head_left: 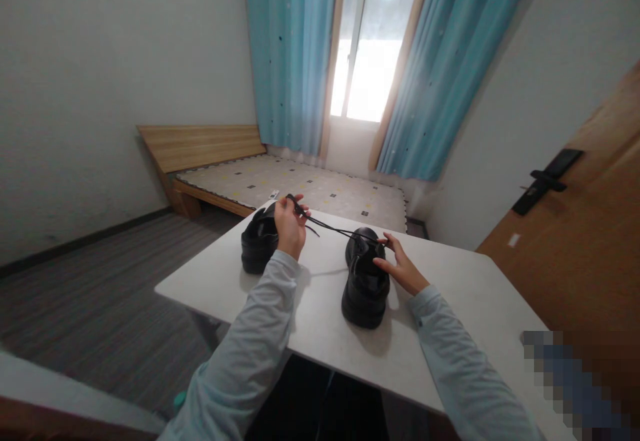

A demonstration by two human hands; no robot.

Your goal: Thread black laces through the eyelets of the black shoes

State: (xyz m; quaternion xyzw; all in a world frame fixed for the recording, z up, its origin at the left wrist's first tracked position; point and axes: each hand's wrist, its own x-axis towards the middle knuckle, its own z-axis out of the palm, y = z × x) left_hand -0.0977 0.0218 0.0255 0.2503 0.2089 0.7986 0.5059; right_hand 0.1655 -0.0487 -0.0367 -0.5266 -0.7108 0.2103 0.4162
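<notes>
Two black shoes stand on a white table. My left hand is raised beside the left shoe, its fingers closed on a black shoelace. The lace stretches across to the right shoe, which stands with its heel toward me. Over the right side of that shoe is my right hand, with thumb and fingers apart. Its fingertips are at the lace near the shoe's opening; whether they pinch it is unclear.
Beyond the table is a bed with a patterned mattress and wooden headboard. Blue curtains frame a bright window. A wooden door with a black handle stands to the right. A pixelated patch covers the lower right.
</notes>
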